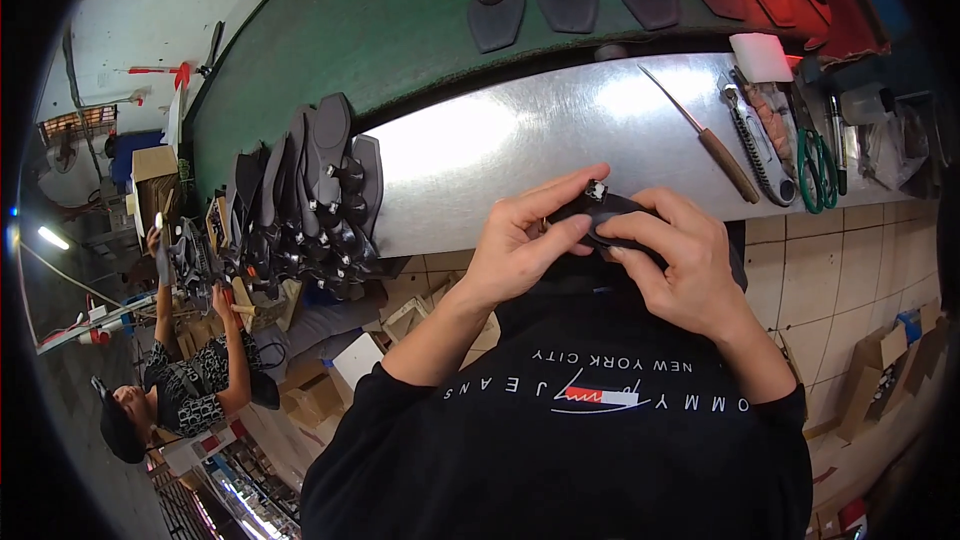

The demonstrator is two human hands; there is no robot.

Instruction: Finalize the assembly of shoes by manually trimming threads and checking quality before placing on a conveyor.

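Close to my body, at the near edge of the metal worktop [450, 170], I hold a small black sandal [620, 208] with a shiny square ornament. My left hand [525, 240] is closed on its left side, thumb and fingers pinching. On the other side my right hand [675, 255] grips it with bent fingers and thumb. The palms and fingers hide much of the sandal. To the left lies a heap of black sandals [330, 130], overlapping one another.
An awl [725, 165], a utility knife [760, 145], green-handled scissors [818, 170] and a white block [760, 58] lie on the right of the worktop. Several sandals [495, 15] with white stuffing line the green conveyor belt [400, 30]. A co-worker [195, 380] works far left.
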